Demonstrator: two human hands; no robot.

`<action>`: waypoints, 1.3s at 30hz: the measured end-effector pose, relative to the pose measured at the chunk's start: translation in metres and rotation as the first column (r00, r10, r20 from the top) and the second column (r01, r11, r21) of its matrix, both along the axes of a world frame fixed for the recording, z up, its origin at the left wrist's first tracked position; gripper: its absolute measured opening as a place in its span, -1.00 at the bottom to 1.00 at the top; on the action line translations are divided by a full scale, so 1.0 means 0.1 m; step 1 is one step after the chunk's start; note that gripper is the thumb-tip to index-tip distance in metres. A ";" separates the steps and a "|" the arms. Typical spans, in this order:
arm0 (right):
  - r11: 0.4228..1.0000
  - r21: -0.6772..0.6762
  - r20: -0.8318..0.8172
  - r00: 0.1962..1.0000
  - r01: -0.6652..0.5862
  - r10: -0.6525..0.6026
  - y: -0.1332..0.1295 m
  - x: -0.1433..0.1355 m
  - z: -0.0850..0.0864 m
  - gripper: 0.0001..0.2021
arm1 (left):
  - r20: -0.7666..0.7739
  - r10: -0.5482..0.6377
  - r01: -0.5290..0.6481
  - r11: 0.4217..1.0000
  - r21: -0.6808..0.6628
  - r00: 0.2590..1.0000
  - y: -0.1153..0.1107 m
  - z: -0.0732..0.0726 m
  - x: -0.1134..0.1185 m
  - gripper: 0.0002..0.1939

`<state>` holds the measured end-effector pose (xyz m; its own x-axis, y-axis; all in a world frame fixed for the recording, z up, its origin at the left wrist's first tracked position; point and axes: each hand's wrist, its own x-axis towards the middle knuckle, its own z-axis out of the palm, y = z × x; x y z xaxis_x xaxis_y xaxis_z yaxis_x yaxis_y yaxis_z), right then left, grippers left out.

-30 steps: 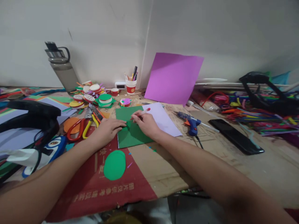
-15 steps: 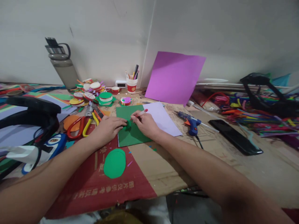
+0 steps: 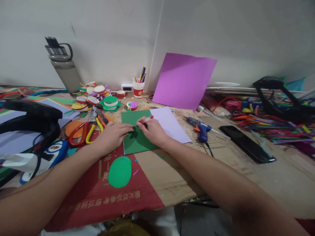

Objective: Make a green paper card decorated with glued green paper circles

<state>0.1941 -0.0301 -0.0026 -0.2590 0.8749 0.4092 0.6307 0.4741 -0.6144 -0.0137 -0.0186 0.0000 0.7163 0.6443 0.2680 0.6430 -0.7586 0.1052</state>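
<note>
Grips pen [image 3: 148, 119] in right hand [image 3: 152, 129], fingers closed around barrel, over green sheet [image 3: 142, 144]. Rests left hand [image 3: 114, 134] on left part of same sheet, fingers extended and close together, fingertips at small dark green piece [image 3: 134, 131]; cannot tell if pinching it.

Edges: see green sheet overlapping pale lilac sheet [image 3: 173, 126], on cardboard [image 3: 162, 173]. Note cardboard's front edge well apart from both sheets, on the near side. Find open room on bare brown cardboard nearer than green sheet, partly under right forearm. Find less room on left: red-handled tool [image 3: 85, 134] and yellow-handled tool [image 3: 91, 132] close to left wrist. Meet glue gun [image 3: 203, 132] to right of lilac sheet, then phone [image 3: 246, 142]. Note green oval paper [image 3: 120, 172] flat on red print, nearer than green sheet. See purple sheet [image 3: 184, 80] leaning at wall, beyond lilac one.

Pen: read long axis as slanting, red end up and to right, other end down toward left hand. Cannot see tip, hidden at fingers.
</note>
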 end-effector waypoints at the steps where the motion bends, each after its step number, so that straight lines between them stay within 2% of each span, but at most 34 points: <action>1: 1.000 0.001 -0.001 1.000 0.000 0.000 0.00 0.00 0.00 -0.81 | 0.000 0.001 -0.001 1.000 -0.002 1.000 0.00 0.00 0.00 -0.68; 20: 0.999 0.023 0.053 0.998 0.031 -0.032 -0.01 -0.01 0.00 -0.78 | 0.010 0.007 -0.006 0.999 -0.033 1.000 -0.02 0.06 0.02 -0.68; 39: 0.998 0.036 0.064 0.996 0.057 -0.059 -0.05 -0.01 0.03 -0.78 | 0.011 -0.014 0.015 0.998 -0.056 1.000 0.01 0.04 0.01 -0.68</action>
